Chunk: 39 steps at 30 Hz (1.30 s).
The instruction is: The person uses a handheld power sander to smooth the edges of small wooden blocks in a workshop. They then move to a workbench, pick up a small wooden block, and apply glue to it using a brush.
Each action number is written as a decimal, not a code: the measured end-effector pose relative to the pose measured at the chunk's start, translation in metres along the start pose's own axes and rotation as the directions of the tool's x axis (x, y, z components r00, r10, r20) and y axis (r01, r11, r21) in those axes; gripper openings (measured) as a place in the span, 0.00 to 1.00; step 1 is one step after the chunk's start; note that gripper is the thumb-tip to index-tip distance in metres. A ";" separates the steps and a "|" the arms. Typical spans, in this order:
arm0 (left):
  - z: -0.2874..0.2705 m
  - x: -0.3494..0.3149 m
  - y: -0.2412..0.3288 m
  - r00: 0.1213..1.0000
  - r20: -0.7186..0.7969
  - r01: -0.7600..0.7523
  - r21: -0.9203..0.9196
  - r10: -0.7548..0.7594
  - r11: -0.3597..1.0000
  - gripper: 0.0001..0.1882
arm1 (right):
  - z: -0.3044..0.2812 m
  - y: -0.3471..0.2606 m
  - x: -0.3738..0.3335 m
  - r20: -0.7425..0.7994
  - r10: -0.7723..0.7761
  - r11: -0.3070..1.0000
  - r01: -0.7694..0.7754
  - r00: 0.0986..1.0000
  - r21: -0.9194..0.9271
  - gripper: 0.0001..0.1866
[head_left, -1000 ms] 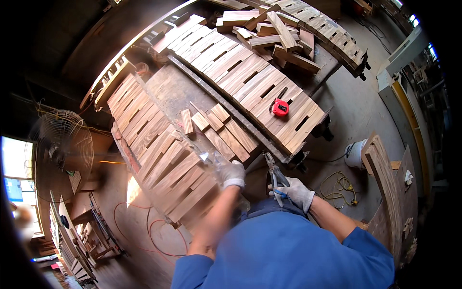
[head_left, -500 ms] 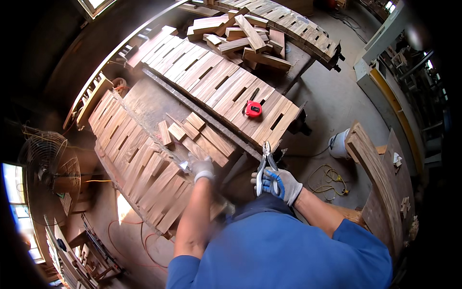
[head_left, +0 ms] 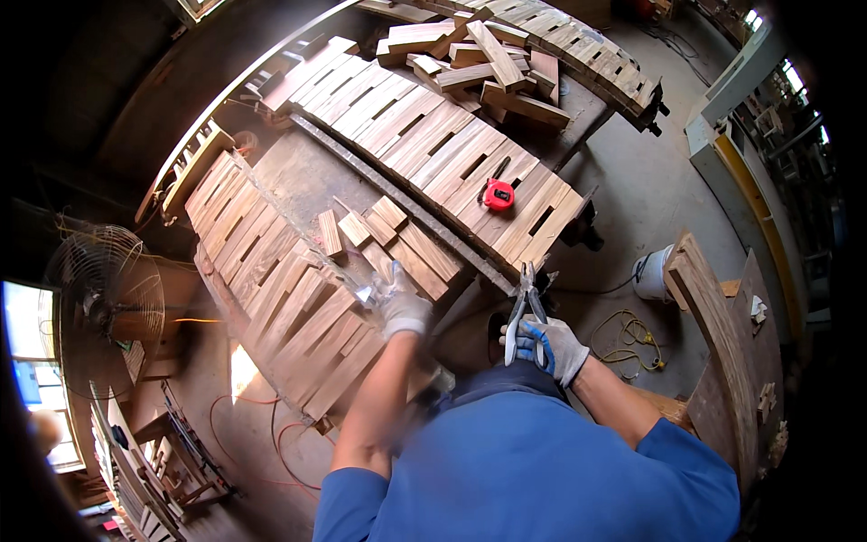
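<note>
pliers: in front of the blue-shirted body, the pliers [head_left: 525, 294] point away from the wearer, near the near end of the slotted block row [head_left: 432, 149]; whether their tips touch it cannot be told.
right grip: the gloved right grip [head_left: 562, 349] is closed about the pliers, whose handles stand spread.
left grip: the left grip [head_left: 400, 307] is partly open, fingers reaching away, beside a small shiny piece [head_left: 364, 294]; blur hides whether it has hold of that.
pliers risk: the handles could slip or pinch the glove if the palm hold is loose.
glove risk: the shiny piece, if sharp-edged, could snag the left glove.
block risk: a sideways knock from the left forearm could shift the uneven left block row [head_left: 302, 312] or scatter the loose short blocks [head_left: 391, 212].
tape measure risk: the red tape measure [head_left: 496, 194] lies on the slotted row and could slide off if that is jolted.
tabletop: the tabletop [head_left: 293, 167] looks dusty and scuffed between the two rows.
far side: a jumbled block pile [head_left: 495, 52].
left: a wire-caged fan [head_left: 104, 289] near a bright window [head_left: 32, 361].
right: a white bucket [head_left: 650, 274] and a yellow cord [head_left: 647, 341] on the grey floor [head_left: 623, 208]; the cord could catch a foot.
</note>
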<state>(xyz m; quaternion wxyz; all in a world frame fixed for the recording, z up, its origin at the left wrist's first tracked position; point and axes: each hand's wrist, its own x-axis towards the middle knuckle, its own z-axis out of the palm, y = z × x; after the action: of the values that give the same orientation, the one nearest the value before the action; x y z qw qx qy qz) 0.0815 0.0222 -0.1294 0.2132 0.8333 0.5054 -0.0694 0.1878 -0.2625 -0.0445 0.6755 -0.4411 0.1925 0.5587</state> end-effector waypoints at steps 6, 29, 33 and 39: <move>-0.001 -0.003 0.006 0.997 -0.080 0.023 -0.026 -0.025 0.999 0.42 | -0.007 0.003 0.000 -0.027 -0.081 0.989 0.077 0.996 -0.127 0.10; -0.015 -0.007 -0.008 0.941 0.154 0.123 -0.985 -0.302 -0.119 0.13 | -0.013 0.001 -0.006 -0.072 -0.013 0.983 0.000 0.997 -0.183 0.08; -0.061 -0.066 -0.010 0.994 0.087 0.071 -0.970 -0.059 -0.232 0.23 | 0.000 0.001 -0.010 -0.008 -0.012 0.970 0.010 1.000 -0.244 0.11; -0.139 -0.114 -0.008 0.865 -0.058 0.257 -0.801 0.498 -0.540 0.49 | 0.024 -0.008 -0.007 0.151 -0.054 0.907 0.112 0.987 -0.407 0.15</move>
<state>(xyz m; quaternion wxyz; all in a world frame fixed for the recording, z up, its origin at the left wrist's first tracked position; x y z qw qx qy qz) 0.0066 -0.0081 0.0308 0.9327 0.2273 0.1119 0.2567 0.1880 -0.2466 -0.0231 0.6015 -0.5427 0.0041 0.5862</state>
